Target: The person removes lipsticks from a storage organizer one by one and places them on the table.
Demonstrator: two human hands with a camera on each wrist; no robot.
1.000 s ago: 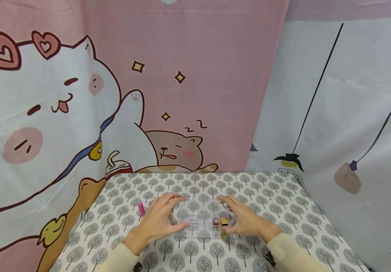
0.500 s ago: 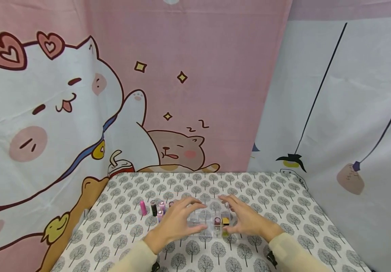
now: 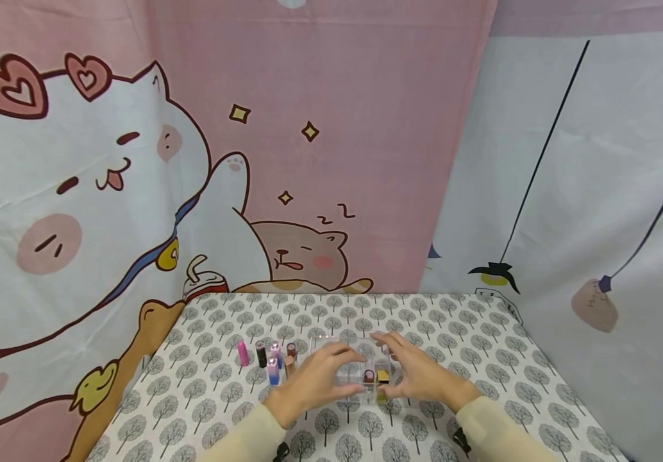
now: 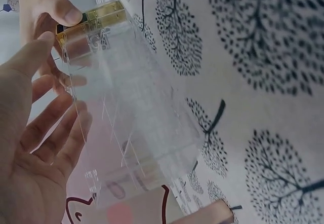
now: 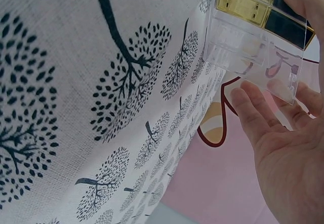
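Observation:
A clear plastic organizer box with compartments stands on the cloth. At its right end are a yellow bottle with a black cap and a dark tube with a pinkish top. My right hand holds that end, thumb at the near side and fingers at the far side. Over the middle of the box, my left hand spreads thumb and fingers apart. In the left wrist view those fingers are loosely bent beside the box's upper edge; whether they touch it I cannot tell.
Left of the box stand several lipstick tubes: a bright pink one, a black one, a pink-and-blue one and a brown one. They are on a tree-print tablecloth. A cartoon curtain hangs behind.
My left hand has moved right, from the box's left end to over its middle, uncovering the lipstick tubes. My right hand stays at the right end. The box looks unmoved.

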